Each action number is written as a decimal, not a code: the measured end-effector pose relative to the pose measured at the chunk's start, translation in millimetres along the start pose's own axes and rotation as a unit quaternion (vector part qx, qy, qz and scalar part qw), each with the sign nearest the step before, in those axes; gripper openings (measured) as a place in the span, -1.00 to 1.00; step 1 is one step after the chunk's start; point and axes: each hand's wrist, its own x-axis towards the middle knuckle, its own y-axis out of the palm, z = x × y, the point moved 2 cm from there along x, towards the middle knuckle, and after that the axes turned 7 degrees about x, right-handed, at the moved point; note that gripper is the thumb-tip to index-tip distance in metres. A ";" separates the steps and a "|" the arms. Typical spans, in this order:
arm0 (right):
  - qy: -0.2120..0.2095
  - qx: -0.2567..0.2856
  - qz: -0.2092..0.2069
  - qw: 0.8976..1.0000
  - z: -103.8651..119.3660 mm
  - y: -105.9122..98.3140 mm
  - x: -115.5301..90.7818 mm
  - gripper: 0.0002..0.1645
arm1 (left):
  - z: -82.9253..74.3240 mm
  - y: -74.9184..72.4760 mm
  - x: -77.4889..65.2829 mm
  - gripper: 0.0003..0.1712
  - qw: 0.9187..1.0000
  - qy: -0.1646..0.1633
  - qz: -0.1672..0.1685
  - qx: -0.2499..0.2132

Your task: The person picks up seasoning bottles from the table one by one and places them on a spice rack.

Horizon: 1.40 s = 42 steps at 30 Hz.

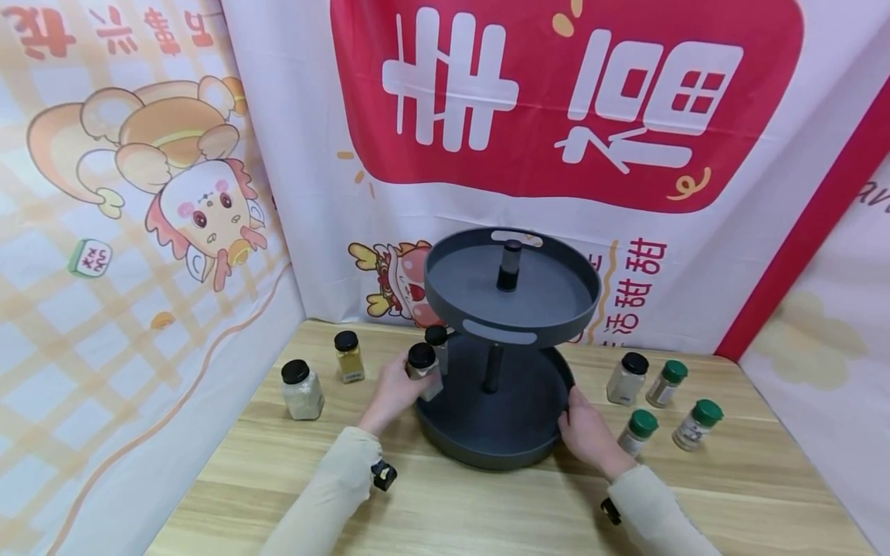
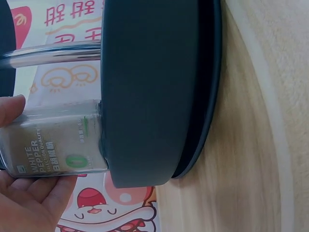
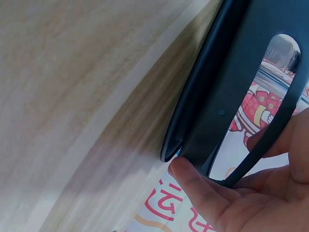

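Observation:
A dark grey two-tier round rack (image 1: 480, 432) stands on the table. My left hand (image 1: 391, 395) holds a clear square white pepper jar (image 2: 53, 140) with a black lid at the left rim of the lower tray. In the left wrist view its base is close to the tray's outer wall, thumb on one side and fingers on the other. Behind it, another black-lidded jar (image 1: 437, 337) stands at the lower tray's left back. My right hand (image 1: 589, 431) grips the lower tray's right rim at a handle slot, thumb against the outer wall (image 3: 212, 125).
Left of the rack stand a black-lidded jar of white powder (image 1: 304, 398) and one of yellow powder (image 1: 350, 361). To the right are another black-lidded jar (image 1: 626, 382) and several green-lidded shakers (image 1: 691, 429). The upper tray (image 1: 452, 289) overhangs the lower one. Printed cloth (image 1: 313, 193) hangs behind.

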 end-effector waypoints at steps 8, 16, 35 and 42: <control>0.001 0.010 0.004 1.000 1.2 -0.1 -0.1 -0.31 | 1.9 4.2 -0.8 -0.56 1.000 -0.014 0.025 0.001; 0.005 0.000 0.001 1.000 2.9 0.4 -2.1 -0.33 | 5.6 9.9 -1.2 -0.58 0.999 -0.005 0.030 0.021; 0.017 -0.005 0.008 1.000 2.2 3.8 -4.2 -0.30 | 20.2 17.4 -1.1 -0.51 0.998 -0.008 0.039 0.046; 0.020 -0.009 0.007 1.000 2.0 4.5 -4.3 -0.30 | 21.6 18.1 -0.3 -0.48 0.998 -0.011 0.039 0.052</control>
